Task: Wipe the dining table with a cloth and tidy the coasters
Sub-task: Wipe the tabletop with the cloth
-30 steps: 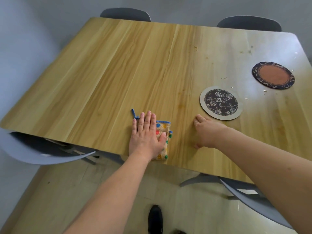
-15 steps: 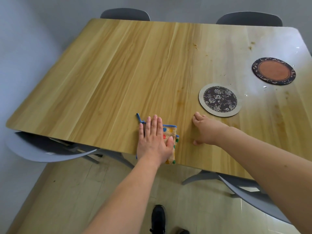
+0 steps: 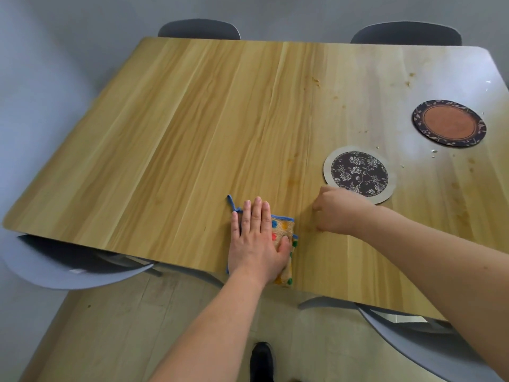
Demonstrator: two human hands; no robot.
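Note:
My left hand [image 3: 256, 241] lies flat, fingers together, pressing a folded yellow cloth [image 3: 283, 230] with coloured dots and blue trim onto the wooden table [image 3: 192, 133] near its front edge. My right hand [image 3: 338, 213] rests on the table beside it, fingers curled, holding nothing, its knuckles at the near rim of a round floral coaster [image 3: 359, 173] with a pale border. A second round coaster [image 3: 449, 123], dark-rimmed with an orange centre, lies farther right.
Crumbs and brownish stains [image 3: 407, 78] dot the right half of the table. Grey chairs stand at the far side [image 3: 199, 28], [image 3: 405, 33] and at the near side [image 3: 68, 268], [image 3: 429, 351]. My black shoe [image 3: 261, 359] is on the floor below.
My left hand has slid the cloth rightward along the front edge. My right hand has shifted slightly toward the floral coaster and now overlaps its rim.

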